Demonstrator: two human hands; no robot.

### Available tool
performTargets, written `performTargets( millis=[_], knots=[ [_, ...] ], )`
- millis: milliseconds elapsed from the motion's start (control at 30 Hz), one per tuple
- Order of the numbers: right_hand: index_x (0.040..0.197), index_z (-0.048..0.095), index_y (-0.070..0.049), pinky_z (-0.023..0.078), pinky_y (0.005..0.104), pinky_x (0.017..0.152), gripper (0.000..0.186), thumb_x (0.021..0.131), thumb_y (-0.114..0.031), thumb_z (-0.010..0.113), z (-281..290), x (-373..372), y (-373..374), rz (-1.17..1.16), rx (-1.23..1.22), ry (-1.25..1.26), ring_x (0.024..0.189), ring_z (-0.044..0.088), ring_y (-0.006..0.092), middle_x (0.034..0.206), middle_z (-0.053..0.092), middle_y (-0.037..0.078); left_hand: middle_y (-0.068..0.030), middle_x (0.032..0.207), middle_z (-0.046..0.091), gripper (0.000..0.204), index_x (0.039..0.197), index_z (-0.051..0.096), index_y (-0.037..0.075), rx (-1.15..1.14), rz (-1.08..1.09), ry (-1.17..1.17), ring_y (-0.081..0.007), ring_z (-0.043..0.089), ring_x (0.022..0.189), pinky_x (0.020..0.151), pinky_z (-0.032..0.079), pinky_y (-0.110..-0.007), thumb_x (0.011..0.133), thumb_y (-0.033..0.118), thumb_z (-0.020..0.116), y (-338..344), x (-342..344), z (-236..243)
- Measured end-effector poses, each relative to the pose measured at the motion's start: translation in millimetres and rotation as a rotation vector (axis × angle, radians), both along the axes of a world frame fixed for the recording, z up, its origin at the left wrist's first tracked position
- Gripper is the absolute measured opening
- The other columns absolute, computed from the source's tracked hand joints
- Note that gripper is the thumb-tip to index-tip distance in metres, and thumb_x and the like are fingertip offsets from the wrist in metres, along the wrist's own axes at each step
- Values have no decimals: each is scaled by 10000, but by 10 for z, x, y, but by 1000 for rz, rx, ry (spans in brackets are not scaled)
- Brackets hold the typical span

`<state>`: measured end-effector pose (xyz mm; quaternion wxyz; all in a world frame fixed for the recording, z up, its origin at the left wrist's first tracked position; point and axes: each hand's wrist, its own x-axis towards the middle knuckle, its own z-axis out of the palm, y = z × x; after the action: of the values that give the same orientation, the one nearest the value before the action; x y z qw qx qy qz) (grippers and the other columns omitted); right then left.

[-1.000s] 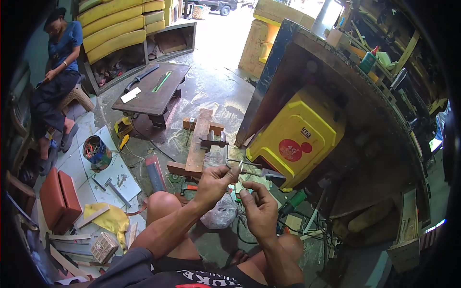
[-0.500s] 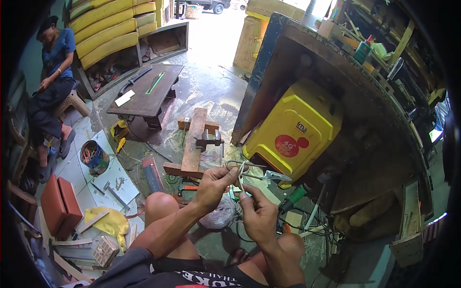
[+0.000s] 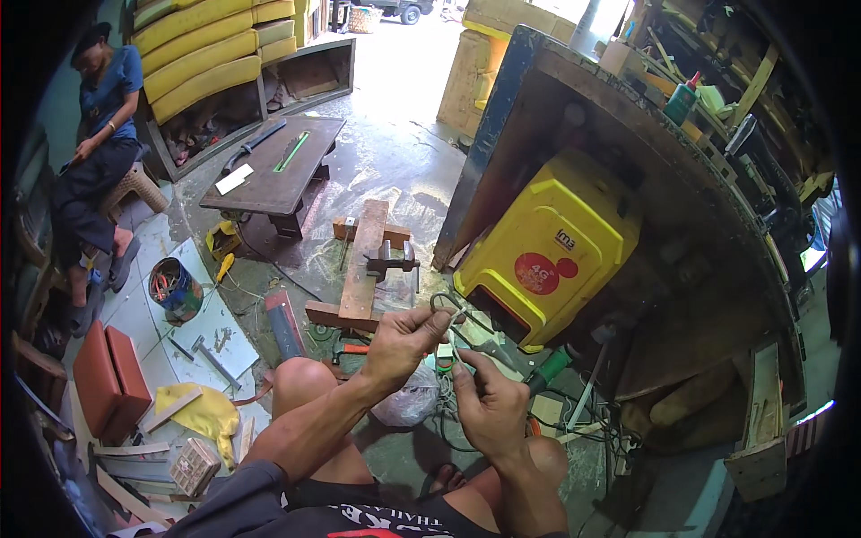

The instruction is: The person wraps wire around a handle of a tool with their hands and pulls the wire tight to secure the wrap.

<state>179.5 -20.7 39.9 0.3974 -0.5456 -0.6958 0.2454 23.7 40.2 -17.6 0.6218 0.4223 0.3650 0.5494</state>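
Note:
Both my hands are raised in front of my knees. My left hand (image 3: 405, 345) pinches a thin tool with a dark looped handle (image 3: 439, 300); its kind is hard to make out, and its far part points right and away from me. A thin pale strip (image 3: 453, 343) runs down from the left fingertips. My right hand (image 3: 489, 403) has thumb and forefinger closed at the strip's lower end. Fingers hide part of both things. Below the hands lies a clear plastic bag (image 3: 405, 403).
A wooden stand with a clamp (image 3: 390, 265) stands ahead, with an orange-handled hammer (image 3: 352, 350) nearer. A yellow plastic box (image 3: 556, 251) is at right, beside a green power tool (image 3: 549, 369). A low dark table (image 3: 269, 175), a bucket (image 3: 184, 300) and a seated person (image 3: 103, 152) are left.
The looped tool has turned in my left hand, and its silver end no longer stands out at the right. My right hand has shifted slightly right and down, away from the left.

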Motion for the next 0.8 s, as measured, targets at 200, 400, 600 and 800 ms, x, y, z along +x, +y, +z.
performTargets(
  millis=[200, 400, 600, 800],
  knots=[
    [1069, 713, -5, 554, 349, 645, 174, 906, -65, 697, 7, 118, 70, 38, 246, -208, 742, 729, 301, 872, 727, 175, 68, 670, 550, 308, 936, 751, 26, 50, 20, 93, -29, 446, 610, 554, 365, -233, 1006, 307, 647, 27, -27, 24],
    [1049, 707, -45, 519, 357, 573, 172, 885, -94, 726, -6, 320, 146, 99, 284, -199, 642, 682, 291, 758, 681, 156, 69, 684, 577, 272, 962, 750, 50, 26, -100, 133, -16, 462, 615, 556, 375, -216, 1011, 294, 638, -2, -138, 130],
    [1020, 718, -15, 519, 323, 580, 143, 917, -114, 718, 150, 522, 63, 112, -6, -66, 628, 684, 195, 768, 711, 146, 57, 765, 650, 293, 997, 753, 62, -83, -209, 122, -13, 496, 627, 578, 407, -202, 995, 338, 655, -27, -316, 233],
    [1060, 733, 19, 545, 290, 701, 187, 923, -106, 708, 35, 543, 41, 231, -37, -64, 778, 722, 158, 899, 754, 150, 31, 824, 700, 310, 1021, 750, 57, -108, -195, 112, -25, 551, 673, 612, 438, -200, 990, 351, 657, -41, -339, 250]
  ],
)
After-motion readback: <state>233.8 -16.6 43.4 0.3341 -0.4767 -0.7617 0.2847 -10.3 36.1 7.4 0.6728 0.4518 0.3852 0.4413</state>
